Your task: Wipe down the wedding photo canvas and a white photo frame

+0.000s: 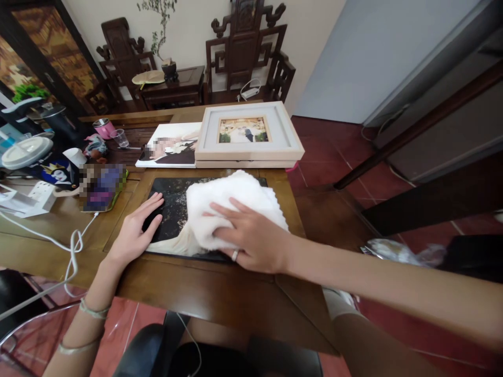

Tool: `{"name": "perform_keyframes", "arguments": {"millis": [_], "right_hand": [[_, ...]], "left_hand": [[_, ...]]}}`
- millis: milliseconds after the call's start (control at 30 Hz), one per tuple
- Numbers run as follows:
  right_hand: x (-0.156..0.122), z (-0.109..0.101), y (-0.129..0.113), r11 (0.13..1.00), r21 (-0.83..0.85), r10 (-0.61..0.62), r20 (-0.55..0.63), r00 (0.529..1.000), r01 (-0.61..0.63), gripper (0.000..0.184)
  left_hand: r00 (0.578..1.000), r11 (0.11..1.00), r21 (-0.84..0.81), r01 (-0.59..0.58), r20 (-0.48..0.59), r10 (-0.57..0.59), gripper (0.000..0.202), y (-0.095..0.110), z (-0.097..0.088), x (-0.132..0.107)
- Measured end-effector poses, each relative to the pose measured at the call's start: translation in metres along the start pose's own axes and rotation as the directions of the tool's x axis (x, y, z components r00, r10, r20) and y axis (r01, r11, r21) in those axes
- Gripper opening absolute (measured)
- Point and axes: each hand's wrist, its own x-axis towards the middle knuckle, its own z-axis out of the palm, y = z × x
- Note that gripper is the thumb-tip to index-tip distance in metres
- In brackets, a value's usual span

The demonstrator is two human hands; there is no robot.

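Note:
A dark photo print (173,209) lies flat on the wooden table (220,288) in front of me. My left hand (135,230) rests open on its left edge, fingers stretched flat. A white fluffy cloth (231,201) covers the right part of the print. My right hand (247,235) presses down on that cloth with fingers spread; a ring shows on one finger.
Behind the print lie a framed photo (247,133) in a pale frame and an unframed print (171,146). A phone (102,187) with a white cable (74,246), cups and clutter fill the left side. Carved dark chairs (247,52) stand at the back.

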Motion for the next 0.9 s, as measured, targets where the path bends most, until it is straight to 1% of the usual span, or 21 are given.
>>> {"name": "perform_keyframes", "arguments": {"millis": [100,167,267,367,467,567,633,733,900], "right_hand": [[0.001,-0.006,0.027,0.994,-0.06,0.09,-0.034,0.995,-0.092,0.035],[0.0,-0.009,0.04,0.984,-0.079,0.154,-0.052,0.987,-0.158,0.033],[-0.001,-0.009,0.045,0.975,-0.067,0.206,-0.073,0.976,-0.211,0.033],[-0.003,-0.003,0.032,0.983,-0.014,0.182,-0.079,0.98,-0.184,0.037],[-0.007,0.003,0.009,0.994,0.053,0.102,-0.073,0.992,-0.099,0.035],[-0.009,0.005,-0.009,0.994,0.109,0.0,-0.023,1.0,0.003,0.031],[-0.007,0.003,-0.011,0.991,0.125,-0.049,0.022,0.999,0.046,0.032],[0.002,0.0,0.003,0.994,0.101,-0.042,0.027,0.999,0.039,0.034],[0.021,-0.006,0.042,0.998,-0.029,0.056,-0.007,0.998,-0.057,0.037]], "left_hand": [[1.0,1.0,0.015,-0.002,-0.005,0.003,0.045,0.0,0.001,0.001],[1.0,1.0,0.028,0.004,0.0,-0.004,0.045,0.0,0.001,0.002],[1.0,0.999,0.048,0.012,0.012,-0.012,0.045,0.0,0.001,0.004],[1.0,0.998,0.063,0.005,0.012,-0.006,0.045,-0.001,0.001,0.005],[1.0,0.998,0.07,0.004,0.01,-0.005,0.045,-0.002,0.002,0.006],[1.0,0.997,0.073,-0.001,0.013,0.0,0.044,-0.004,0.003,0.005],[1.0,0.997,0.073,-0.006,0.013,0.005,0.044,-0.004,0.003,0.005],[1.0,0.997,0.071,0.001,0.014,-0.002,0.043,-0.004,0.003,0.005],[1.0,0.998,0.057,0.009,0.018,-0.01,0.044,-0.003,0.002,0.005]]}}
